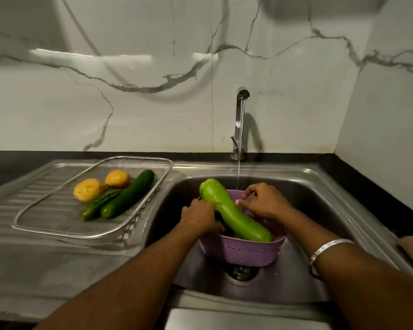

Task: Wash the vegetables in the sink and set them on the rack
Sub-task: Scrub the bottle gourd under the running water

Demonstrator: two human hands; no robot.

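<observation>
At centre right of the frame, a purple plastic colander (242, 252) sits in the steel sink (320, 186) over the drain, with a long pale-green bottle gourd (234, 210) lying slantwise across it, its top end jutting over the far-left rim. The tap (240, 122) runs, its stream landing just behind the gourd, near the right hand.

The left hand (199, 216) curls against the gourd's left flank, seemingly holding it, though its fingertips are hidden down in the colander. The right hand (264, 201) rests on the far rim beside the gourd, fingers bent and pinching the rim or something just inside it; I cannot tell which.

At centre left, the wire-mesh rack (34, 225) on the drainboard already holds two dark cucumbers (126, 195) and two yellow vegetables (88, 189), so the gourd looks like the main piece still to be washed.

To rinse it well, the gourd likely needs shifting so the stream actually strikes it, then rolling to wet every side. It looks heavy and slick when wet, so a grip from both hands near its middle seems wiser than lifting by one end.
</observation>
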